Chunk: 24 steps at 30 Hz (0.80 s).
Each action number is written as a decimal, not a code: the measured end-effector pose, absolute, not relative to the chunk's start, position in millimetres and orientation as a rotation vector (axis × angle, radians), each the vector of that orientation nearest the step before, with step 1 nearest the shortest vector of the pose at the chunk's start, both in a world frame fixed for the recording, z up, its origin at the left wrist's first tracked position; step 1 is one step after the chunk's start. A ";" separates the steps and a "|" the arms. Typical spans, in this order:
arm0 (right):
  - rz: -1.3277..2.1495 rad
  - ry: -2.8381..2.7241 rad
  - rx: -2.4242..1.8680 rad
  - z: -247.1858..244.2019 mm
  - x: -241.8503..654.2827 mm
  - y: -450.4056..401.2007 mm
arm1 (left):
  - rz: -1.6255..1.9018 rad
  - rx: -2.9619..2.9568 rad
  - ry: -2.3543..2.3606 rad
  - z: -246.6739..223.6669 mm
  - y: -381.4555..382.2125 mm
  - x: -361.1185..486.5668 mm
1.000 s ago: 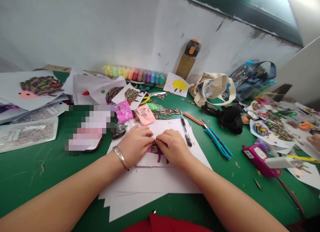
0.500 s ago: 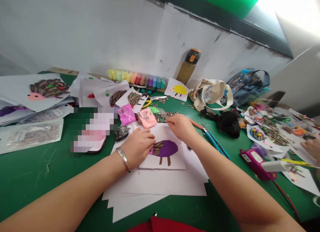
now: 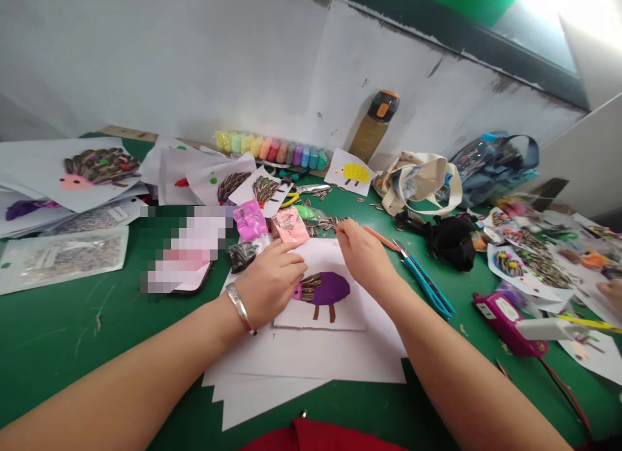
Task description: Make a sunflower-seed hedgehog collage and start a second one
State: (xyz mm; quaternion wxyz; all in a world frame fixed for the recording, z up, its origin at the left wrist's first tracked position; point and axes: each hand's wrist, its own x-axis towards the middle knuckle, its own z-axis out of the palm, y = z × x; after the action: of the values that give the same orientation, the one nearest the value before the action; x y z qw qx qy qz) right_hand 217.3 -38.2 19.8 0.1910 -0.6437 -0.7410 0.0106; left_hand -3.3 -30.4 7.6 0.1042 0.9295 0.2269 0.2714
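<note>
Got a purple hedgehog picture [image 3: 336, 289] on a white card [image 3: 291, 319], sitting between both hands and slightly to the near side. Runs lengthwise left to right, with the pink head [image 3: 297, 291] tucked by the fingertips of the left hand [image 3: 276, 282]. Count that as the closer hand to the head end, btw: palm down, fingers out fairly straight, pressing on the card's left side, not gripping anything visible. Now for the right hand [image 3: 362, 253]: up over the card's far right corner, fingers curled in, right at the near edge of the loose sunflower seeds [image 3: 321, 225]. Way nearer to those than the left. Can't tell about a seed in the fingertips, hidden from here.

As for writing, can't read any. Can spot a pale label on the clear pouch [image 3: 87, 256] far left and another on the magenta device [image 3: 515, 341] at right, both too small.
</note>
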 end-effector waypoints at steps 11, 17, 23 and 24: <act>0.527 -2.026 -1.499 15.9 202.6 -111.6 | 0.679 2.769 0.606 0.8 -33.6 -1.4; 0.415 -2.101 -1.504 5.7 199.5 -108.5 | 0.589 2.768 0.631 3.8 -32.0 -0.6; 0.305 -2.086 -1.511 2.0 201.5 -110.7 | 0.559 2.753 0.636 5.0 -32.0 0.3; 0.290 -2.081 -1.517 2.3 201.5 -110.7 | 0.552 2.752 0.638 5.0 -32.0 0.3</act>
State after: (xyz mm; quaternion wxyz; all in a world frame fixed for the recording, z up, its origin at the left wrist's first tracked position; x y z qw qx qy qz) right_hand 201.5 -110.7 2.3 0.2716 -0.5634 -0.7728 0.1077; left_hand 0.3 -32.0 5.0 0.1314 0.9478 0.2196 0.1900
